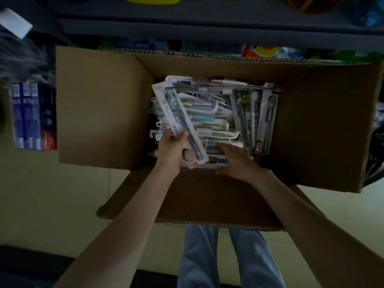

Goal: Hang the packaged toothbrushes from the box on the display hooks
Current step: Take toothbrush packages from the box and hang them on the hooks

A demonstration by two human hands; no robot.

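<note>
An open cardboard box (99, 104) stands on the floor with its flaps spread out. Inside lies a jumbled pile of packaged toothbrushes (216, 117) in clear blister cards. My left hand (171, 151) grips one long pack with a dark toothbrush (178, 119), held tilted above the pile, its hang tab pointing up and left. My right hand (234, 161) reaches into the box near its front wall, fingers spread flat over the packs, holding nothing that I can see. No display hooks are visible.
Dark shelving (187, 23) runs across the top, with colourful goods behind the box. Blue and red boxed products (33, 115) stand on the floor at the left. A black bag (376, 154) sits at the right edge. My legs in blue trousers (224, 256) are below the box.
</note>
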